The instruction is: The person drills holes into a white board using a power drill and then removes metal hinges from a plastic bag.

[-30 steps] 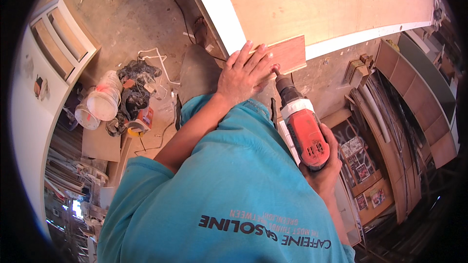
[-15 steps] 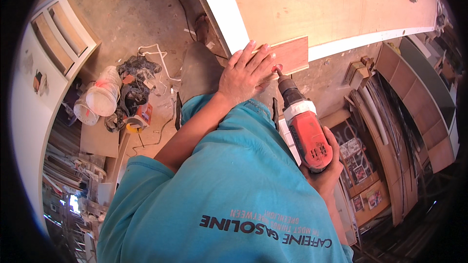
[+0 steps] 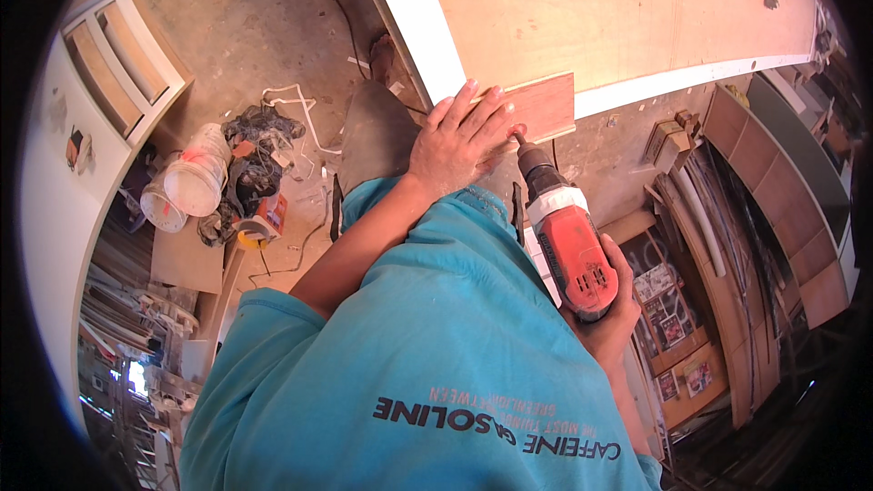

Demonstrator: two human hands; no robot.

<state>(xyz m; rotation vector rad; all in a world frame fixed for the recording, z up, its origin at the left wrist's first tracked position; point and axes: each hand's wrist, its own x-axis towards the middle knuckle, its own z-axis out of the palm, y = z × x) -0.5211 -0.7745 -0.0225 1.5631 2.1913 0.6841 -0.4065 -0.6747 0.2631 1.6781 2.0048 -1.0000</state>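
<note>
- My R grip (image 3: 611, 325) wrapped round red drill (image 3: 582, 255), tip at wd. block (image 3: 546, 107)
- My L grip (image 3: 450, 145) flat on block, fingers extended
- Buckets (image 3: 195, 186) on L, contents unclear
- Block overhangs bench (image 3: 582, 18) edge

Wooden board (image 3: 549, 105): left end concealed under left hand (image 3: 461, 141) | Red power drill (image 3: 577, 250): handle and trigger hidden beneath housing; bit tip (image 3: 518, 132) too small to resolve | Right hand (image 3: 614, 314): most fingers obscured by drill | White-edged panel (image 3: 618, 14): cut off at top | Teal shirt (image 3: 400, 336): cropped at lower edge
</note>
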